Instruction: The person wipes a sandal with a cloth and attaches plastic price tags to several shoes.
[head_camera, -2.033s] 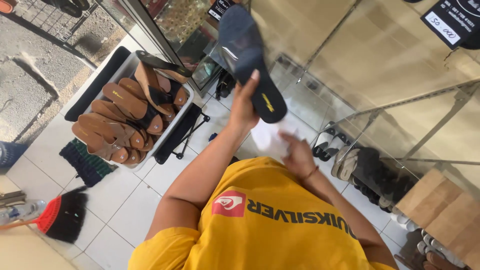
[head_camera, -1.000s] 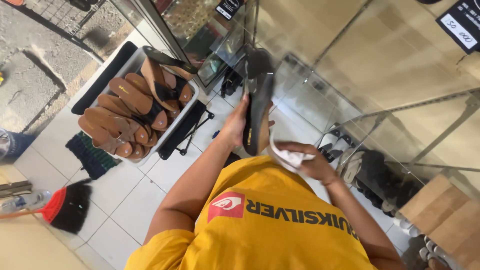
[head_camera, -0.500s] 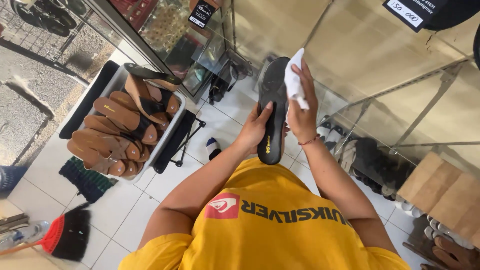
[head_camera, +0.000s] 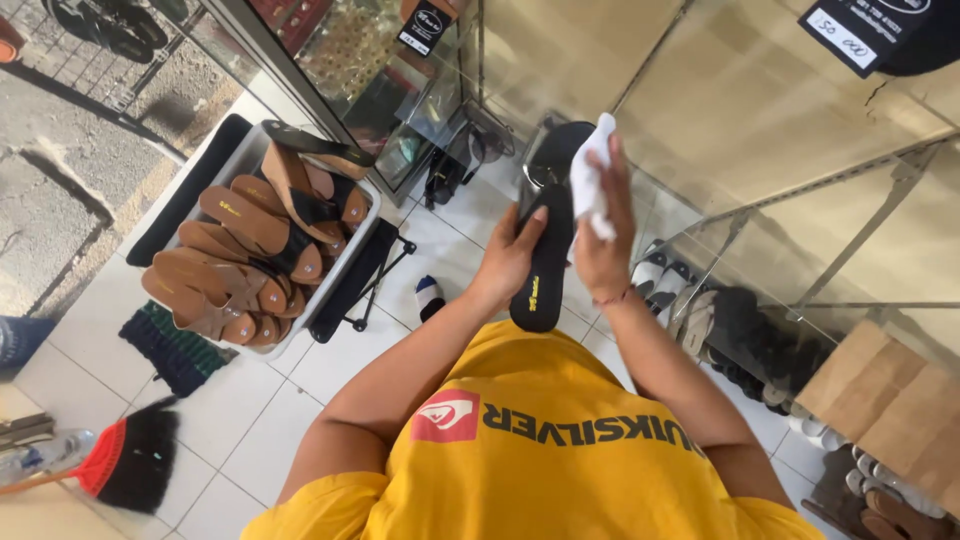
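Many brown sandals fill a grey tray (head_camera: 352, 262) on the white tiled floor (head_camera: 250, 420) at the left, with a red-and-black brush (head_camera: 125, 462) lying nearer at the lower left. Held up near the middle of the scene is a black sandal (head_camera: 545, 255), clamped along its left edge by the left hand (head_camera: 512, 258). Just right of it, the right hand (head_camera: 605, 235) grips a white cloth (head_camera: 590, 180) and presses it against the sandal's upper part.

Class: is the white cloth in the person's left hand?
No, the right hand presses the white cloth on the black sandal; the left hand grips it.
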